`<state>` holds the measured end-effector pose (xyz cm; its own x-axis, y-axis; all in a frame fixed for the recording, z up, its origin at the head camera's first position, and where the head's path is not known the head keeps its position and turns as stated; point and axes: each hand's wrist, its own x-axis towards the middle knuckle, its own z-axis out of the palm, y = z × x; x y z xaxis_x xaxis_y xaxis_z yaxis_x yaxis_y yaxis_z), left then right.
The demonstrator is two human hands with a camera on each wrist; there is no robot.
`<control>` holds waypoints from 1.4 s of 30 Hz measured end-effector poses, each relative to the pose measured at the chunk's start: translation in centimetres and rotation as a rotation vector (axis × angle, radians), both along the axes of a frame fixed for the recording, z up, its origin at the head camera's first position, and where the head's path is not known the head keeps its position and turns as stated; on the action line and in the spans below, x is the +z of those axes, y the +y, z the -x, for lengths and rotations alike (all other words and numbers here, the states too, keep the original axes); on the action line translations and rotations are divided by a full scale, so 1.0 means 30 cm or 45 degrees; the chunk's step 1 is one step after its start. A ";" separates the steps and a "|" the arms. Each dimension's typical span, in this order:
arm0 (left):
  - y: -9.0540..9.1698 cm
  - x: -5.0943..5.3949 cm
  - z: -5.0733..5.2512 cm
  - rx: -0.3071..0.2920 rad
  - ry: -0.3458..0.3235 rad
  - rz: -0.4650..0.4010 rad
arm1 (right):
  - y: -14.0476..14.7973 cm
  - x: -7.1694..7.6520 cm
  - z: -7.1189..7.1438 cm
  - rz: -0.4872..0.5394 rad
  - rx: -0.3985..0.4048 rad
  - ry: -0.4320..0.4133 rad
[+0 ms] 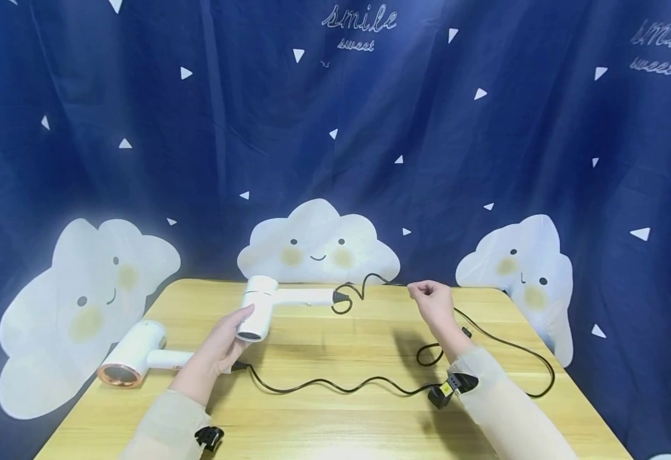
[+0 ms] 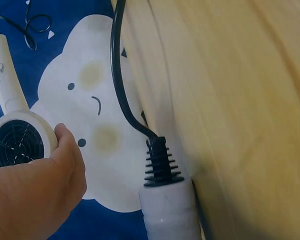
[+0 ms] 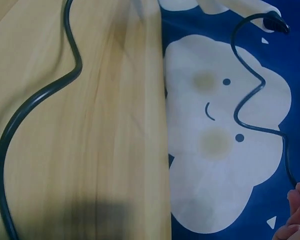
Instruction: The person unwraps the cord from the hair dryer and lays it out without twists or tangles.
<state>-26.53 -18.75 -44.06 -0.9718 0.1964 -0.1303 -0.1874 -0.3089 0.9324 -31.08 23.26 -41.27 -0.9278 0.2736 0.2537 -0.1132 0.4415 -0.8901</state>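
Note:
My left hand (image 1: 226,337) grips the head of a white hair dryer (image 1: 263,306), held above the table with its handle pointing right. In the left wrist view the dark round grille of this hair dryer (image 2: 20,142) shows beside my thumb. My right hand (image 1: 434,305) pinches the black cord (image 1: 377,276) of that hair dryer, which hangs wavy between both hands. In the right wrist view the fingers (image 3: 296,212) close around the cord (image 3: 260,90). A second white hair dryer (image 1: 134,354) with a copper rim lies at the table's left, its handle partly behind my left hand.
The second dryer's black cord (image 1: 341,388) runs across the wooden table (image 1: 324,421) toward my right forearm. More black cord (image 1: 542,364) loops on the right, near a plug (image 1: 466,332). Behind the table hangs a blue curtain (image 1: 324,166) with clouds.

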 end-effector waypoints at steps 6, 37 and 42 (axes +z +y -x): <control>-0.023 0.017 0.000 0.017 -0.002 0.004 | 0.021 -0.015 -0.011 -0.055 0.032 -0.049; -0.212 0.018 0.017 0.182 -0.104 -0.024 | 0.079 -0.037 -0.057 -0.328 0.182 -0.160; -0.233 0.028 0.014 0.192 -0.130 -0.001 | 0.086 -0.041 -0.061 -0.332 0.215 -0.168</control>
<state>-26.95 -25.73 -43.22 -0.9719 0.0498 -0.2299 -0.2329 -0.3415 0.9106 -29.27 25.85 -42.50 -0.9840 0.0548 0.1693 -0.0953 0.6412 -0.7615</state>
